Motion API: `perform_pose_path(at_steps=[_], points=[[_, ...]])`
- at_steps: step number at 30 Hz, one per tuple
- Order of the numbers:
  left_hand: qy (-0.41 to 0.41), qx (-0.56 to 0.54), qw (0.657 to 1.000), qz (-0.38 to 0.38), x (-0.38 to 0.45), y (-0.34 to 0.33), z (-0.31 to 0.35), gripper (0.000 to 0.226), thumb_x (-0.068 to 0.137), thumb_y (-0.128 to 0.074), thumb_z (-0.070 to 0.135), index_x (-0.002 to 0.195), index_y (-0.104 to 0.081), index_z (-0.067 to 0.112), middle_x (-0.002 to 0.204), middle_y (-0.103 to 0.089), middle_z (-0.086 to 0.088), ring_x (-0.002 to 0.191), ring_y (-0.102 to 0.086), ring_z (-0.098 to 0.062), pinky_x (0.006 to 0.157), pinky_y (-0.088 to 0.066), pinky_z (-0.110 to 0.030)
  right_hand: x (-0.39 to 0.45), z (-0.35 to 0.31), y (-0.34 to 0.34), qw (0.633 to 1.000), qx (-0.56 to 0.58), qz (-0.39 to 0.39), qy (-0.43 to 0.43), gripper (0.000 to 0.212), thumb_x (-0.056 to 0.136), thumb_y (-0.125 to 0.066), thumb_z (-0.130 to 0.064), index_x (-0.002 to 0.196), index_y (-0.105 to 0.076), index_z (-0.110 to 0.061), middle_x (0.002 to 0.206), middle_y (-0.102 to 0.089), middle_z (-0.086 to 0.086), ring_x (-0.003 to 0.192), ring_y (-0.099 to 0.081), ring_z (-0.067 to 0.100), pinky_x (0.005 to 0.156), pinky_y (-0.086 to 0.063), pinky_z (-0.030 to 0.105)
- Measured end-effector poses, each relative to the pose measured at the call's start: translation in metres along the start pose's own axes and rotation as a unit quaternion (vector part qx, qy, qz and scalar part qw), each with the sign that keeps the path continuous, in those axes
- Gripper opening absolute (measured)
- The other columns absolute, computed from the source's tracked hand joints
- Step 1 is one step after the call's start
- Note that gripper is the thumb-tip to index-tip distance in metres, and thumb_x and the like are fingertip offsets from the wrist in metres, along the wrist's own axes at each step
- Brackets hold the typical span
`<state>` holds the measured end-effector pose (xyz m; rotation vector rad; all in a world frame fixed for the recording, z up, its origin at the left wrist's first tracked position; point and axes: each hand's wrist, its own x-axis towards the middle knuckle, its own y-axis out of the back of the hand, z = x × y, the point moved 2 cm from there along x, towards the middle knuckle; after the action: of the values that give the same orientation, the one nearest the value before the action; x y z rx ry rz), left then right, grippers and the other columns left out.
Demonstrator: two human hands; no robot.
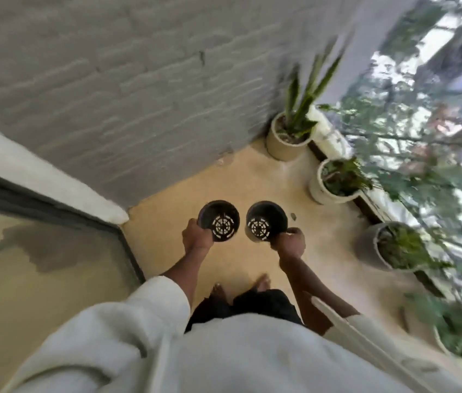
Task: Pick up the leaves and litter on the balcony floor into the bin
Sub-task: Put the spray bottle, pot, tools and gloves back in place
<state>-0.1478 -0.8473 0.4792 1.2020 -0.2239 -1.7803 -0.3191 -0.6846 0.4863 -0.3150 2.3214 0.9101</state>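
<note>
Looking down from head height, we find at the far left a glass door point(40, 265) with a dark frame, and above it a pale ledge point(45, 177) running diagonally toward a grey painted brick wall point(139, 95) that fills the upper left. Below the wall spreads the tan balcony floor point(252, 177). Over it, our left hand point(197, 236) curls its fingers around the rim of a black plastic pot point(218, 221), tipped so that we see its slotted drainage base. Just beside it, without touching, our right hand point(289, 242) pinches the rim of a second black plastic pot point(266, 221), tilted the same way. Both arms come out of loose white sleeves point(128, 321), and bare feet point(238, 287) show under dark trousers near the middle bottom. A small dark scrap, maybe a leaf point(293, 216), lies on the floor just right of the second pot; blur keeps us from naming it surely, and it is the only piece of litter we can make out. We see no bin. Further right, a row of pale planters follows the balcony edge: a snake plant point(300, 109) in the corner, then a leafy white pot point(334, 180), then a greyer planter point(394, 245), with blurred greenery point(422, 123) beyond.
</note>
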Motion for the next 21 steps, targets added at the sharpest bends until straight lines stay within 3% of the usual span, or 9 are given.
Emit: perform_pose_path(at_steps=[2, 5, 9, 12, 17, 21], points=[[-0.031, 0.042, 0.998, -0.032, -0.041, -0.021, 0.010, 0.029, 0.080, -0.058, 0.007, 0.109, -0.062, 0.008, 0.109, -0.066, -0.018, 0.099, -0.062, -0.037, 0.070, -0.049, -0.034, -0.020, 0.029, 0.051, 0.998, 0.051, 0.024, -0.035, 0.034, 0.070, -0.064, 0.005, 0.102, -0.060, -0.007, 0.075, -0.067, 0.010, 0.058, -0.061, 0.019, 0.048, -0.049, 0.029], [-0.088, 0.082, 0.990, -0.079, -0.092, -0.061, 0.020, 0.025, 0.079, -0.057, 0.004, 0.103, -0.065, 0.008, 0.103, -0.068, -0.018, 0.091, -0.064, -0.035, 0.067, -0.052, -0.035, -0.034, 0.083, 0.108, 0.986, 0.124, 0.069, -0.082, 0.034, 0.067, -0.064, 0.001, 0.100, -0.062, -0.008, 0.069, -0.068, 0.011, 0.063, -0.067, 0.027, 0.063, -0.061, 0.045], [-0.140, 0.109, 0.972, -0.153, -0.164, -0.129, 0.028, 0.015, 0.086, -0.055, 0.004, 0.095, -0.065, 0.009, 0.095, -0.068, -0.017, 0.066, -0.068, -0.032, 0.056, -0.061, -0.043, -0.047, 0.161, 0.189, 0.952, 0.229, 0.161, -0.125, 0.022, 0.071, -0.061, 0.005, 0.087, -0.063, -0.010, 0.073, -0.067, 0.016, 0.055, -0.062, 0.027, 0.048, -0.051, 0.031], [-0.175, 0.132, 0.954, -0.205, -0.227, -0.180, 0.027, 0.015, 0.087, -0.054, 0.002, 0.096, -0.064, 0.009, 0.095, -0.065, -0.015, 0.071, -0.068, -0.034, 0.057, -0.061, -0.042, -0.052, 0.222, 0.247, 0.927, 0.276, 0.205, -0.149, 0.022, 0.073, -0.059, 0.005, 0.088, -0.063, -0.011, 0.072, -0.066, 0.015, 0.056, -0.062, 0.027, 0.045, -0.047, 0.027], [-0.226, 0.184, 0.920, -0.263, -0.354, -0.292, 0.000, 0.019, 0.084, -0.053, 0.000, 0.092, -0.063, 0.014, 0.097, -0.065, -0.017, 0.073, -0.069, -0.039, 0.059, -0.061, -0.048, -0.055, 0.360, 0.359, 0.886, 0.315, 0.273, -0.205, 0.017, 0.071, -0.057, -0.001, 0.081, -0.062, -0.014, 0.075, -0.067, 0.015, 0.069, -0.068, 0.035, 0.064, -0.060, 0.046], [-0.244, 0.192, 0.895, -0.321, -0.461, -0.368, -0.025, 0.016, 0.084, -0.053, -0.004, 0.089, -0.065, 0.006, 0.087, -0.064, -0.017, 0.069, -0.069, -0.037, 0.061, -0.060, -0.050, -0.042, 0.474, 0.439, 0.862, 0.344, 0.295, -0.229, 0.020, 0.070, -0.058, -0.005, 0.086, -0.064, -0.014, 0.082, -0.066, 0.013, 0.076, -0.067, 0.036, 0.068, -0.061, 0.051]])
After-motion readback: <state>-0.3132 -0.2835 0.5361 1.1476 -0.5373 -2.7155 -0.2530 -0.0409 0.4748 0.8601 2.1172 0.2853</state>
